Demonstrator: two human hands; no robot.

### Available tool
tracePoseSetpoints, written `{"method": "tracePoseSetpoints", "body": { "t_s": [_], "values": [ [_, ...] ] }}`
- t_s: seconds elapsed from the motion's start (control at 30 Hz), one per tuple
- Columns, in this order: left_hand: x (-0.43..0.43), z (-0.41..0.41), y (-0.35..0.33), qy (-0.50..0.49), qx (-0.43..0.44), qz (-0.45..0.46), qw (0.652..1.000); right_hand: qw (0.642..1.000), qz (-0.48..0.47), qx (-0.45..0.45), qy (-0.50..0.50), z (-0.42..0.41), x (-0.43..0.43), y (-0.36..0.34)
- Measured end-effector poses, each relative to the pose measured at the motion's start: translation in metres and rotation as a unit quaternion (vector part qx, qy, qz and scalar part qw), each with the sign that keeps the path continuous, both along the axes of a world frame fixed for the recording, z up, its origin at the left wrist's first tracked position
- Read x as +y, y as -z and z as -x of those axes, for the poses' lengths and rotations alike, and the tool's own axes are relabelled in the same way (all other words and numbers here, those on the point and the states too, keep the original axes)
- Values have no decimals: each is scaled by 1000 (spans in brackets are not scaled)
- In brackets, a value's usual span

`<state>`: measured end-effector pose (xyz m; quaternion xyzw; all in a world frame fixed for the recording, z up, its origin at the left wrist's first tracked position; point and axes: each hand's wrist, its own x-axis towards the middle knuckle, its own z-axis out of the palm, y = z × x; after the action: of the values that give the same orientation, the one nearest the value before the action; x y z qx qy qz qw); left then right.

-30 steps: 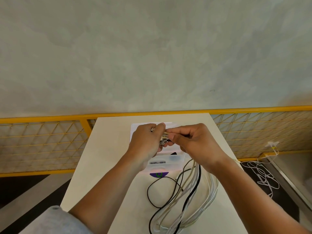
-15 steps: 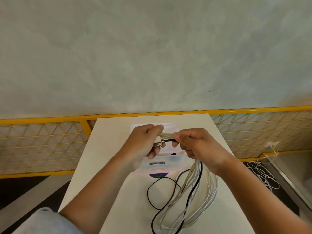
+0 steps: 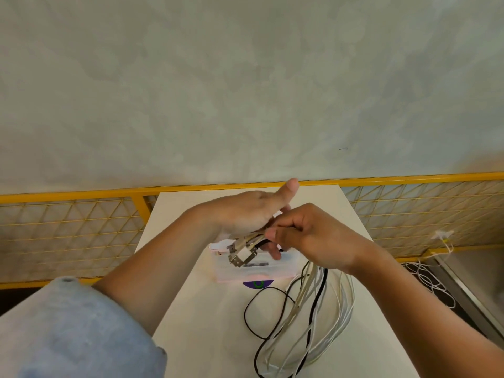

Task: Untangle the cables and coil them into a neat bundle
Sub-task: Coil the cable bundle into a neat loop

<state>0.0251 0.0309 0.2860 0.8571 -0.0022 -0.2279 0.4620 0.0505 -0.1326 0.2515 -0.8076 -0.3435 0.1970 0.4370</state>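
L hand point(image 3: 245, 214) now spread, thumb up, curled before; R hand point(image 3: 313, 238) pinching cable bundle point(image 3: 301, 296), plugs point(image 3: 241, 255) across L palm

Your left hand point(image 3: 245, 214) and right hand point(image 3: 313, 238) meet at the frame's centre, above a box point(image 3: 272, 270) on the tabletop point(image 3: 191, 309). The cables point(image 3: 321, 323) drop from them and loop over the tabletop, lower right of the box. A railing point(image 3: 68, 227) runs behind the tabletop. More cord point(image 3: 425, 279) lies on the floor at far right.
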Motion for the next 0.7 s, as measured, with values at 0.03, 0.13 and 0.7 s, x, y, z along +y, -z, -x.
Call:
{"method": "tracePoseSetpoints", "body": {
  "t_s": [0.03,0.13,0.7],
  "values": [
    [-3,1,-1,21,19,-10,1000,1000,7,-8,-9,0,0,0],
    [-7,0,5,45,57,-21,997,1000,4,6,-29,0,-1,1],
    [-6,-4,23,-82,-39,-36,995,999,-32,-9,38,-20,-25,0]
  ]
}}
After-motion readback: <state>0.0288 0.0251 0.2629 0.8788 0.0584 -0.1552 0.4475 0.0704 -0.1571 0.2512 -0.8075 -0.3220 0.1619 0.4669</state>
